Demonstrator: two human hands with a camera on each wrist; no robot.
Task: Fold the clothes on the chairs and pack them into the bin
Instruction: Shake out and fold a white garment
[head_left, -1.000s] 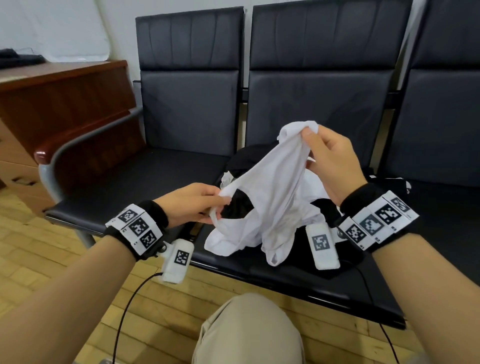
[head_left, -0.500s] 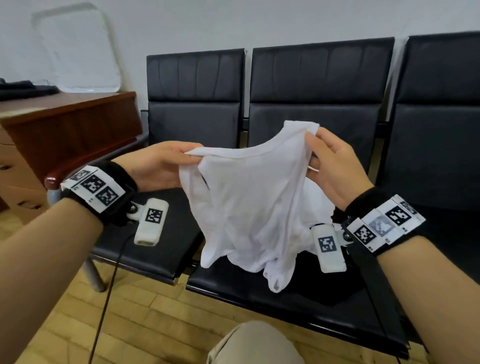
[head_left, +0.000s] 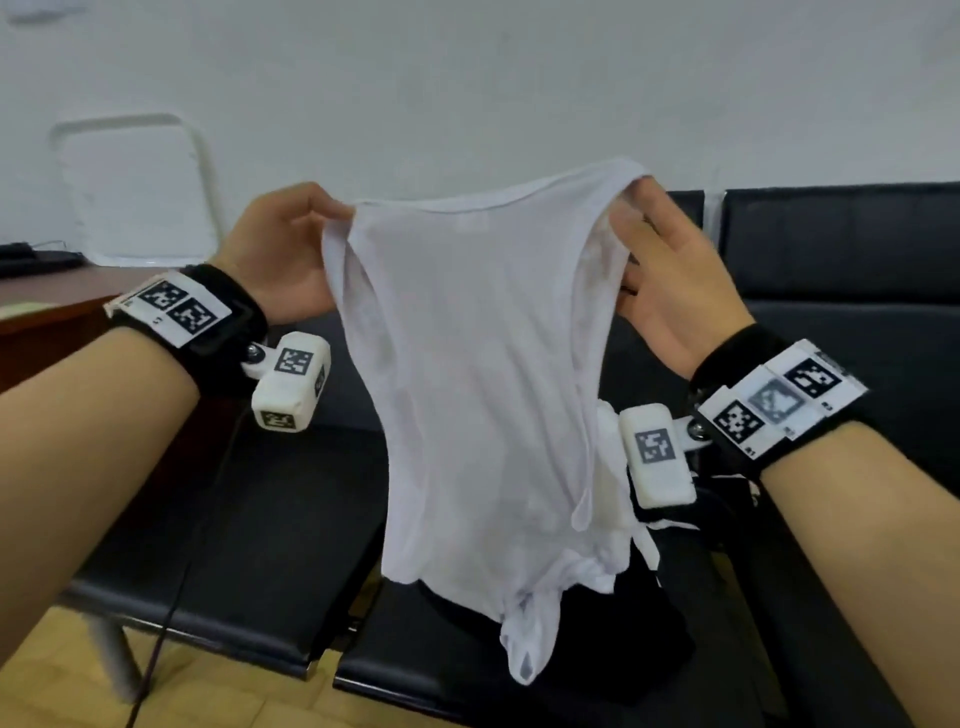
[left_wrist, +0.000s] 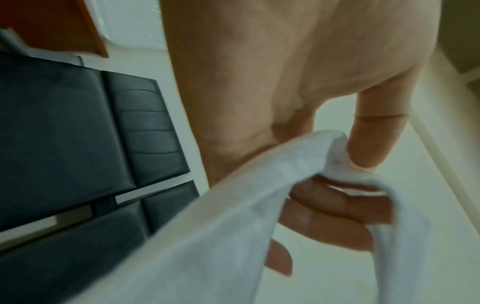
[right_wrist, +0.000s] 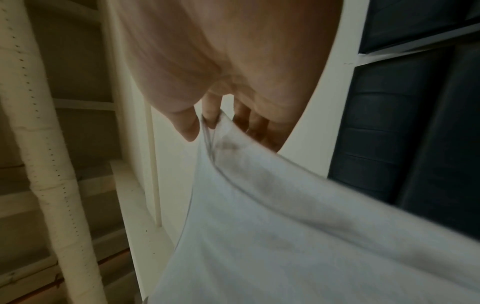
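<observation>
the left hand pinched one top corner of the white top between thumb and curled fingers; the left wrist view showed the cloth's edge bunched under the thumb. the right hand pinched the opposite corner, its thumb and first finger closed on the hem while the other fingers lay looser behind the cloth, as the right wrist view showed.

a second before, the top had been a crumpled bundle held low over the middle seat, with the left hand down near the pile. half a second before, it had been half opened at chest height. now both hands were raised and spread apart, and the top hung between them, its upper edge drawn nearly straight and its body dropping free. the lower end was twisted and knotted up, dangling just above the seat.

below it a dark garment lay heaped on the black chairs, waiting. a wooden desk stood to the left, and the bin was not in view.

the lift and spread likely meant the shaking-out step was nearly done: the top was oriented and ready to be laid flat for folding, though the tangled bottom would probably need freeing first or the fold would come out lumpy.
</observation>
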